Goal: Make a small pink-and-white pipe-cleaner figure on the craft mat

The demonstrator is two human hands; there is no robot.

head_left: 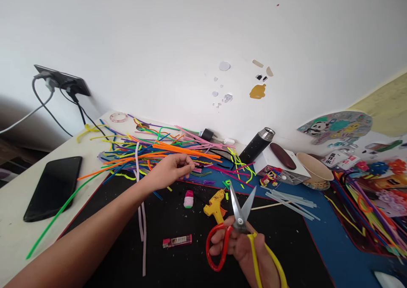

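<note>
My right hand [242, 253] grips a pair of scissors [240, 221] with one red and one yellow handle loop; the blades point up and stand apart. Reaching over the pile of coloured pipe cleaners [173, 147], my left hand [174, 169] has its thumb and fingers pinched together. What is in that pinch, if anything, I cannot make out. Below the left hand stands a small pink and white piece with a green base [188, 199]. A yellow glue gun [216, 204] lies between the hands, and a pink lighter [177, 241] is nearer to me.
On the left lie a black phone [53, 187] and a long green pipe cleaner [60, 217]. At the back right, a black flask [257, 145] leans beside a white box [265, 163]. Clear glue sticks [292, 200] lie on the blue mat right of the scissors.
</note>
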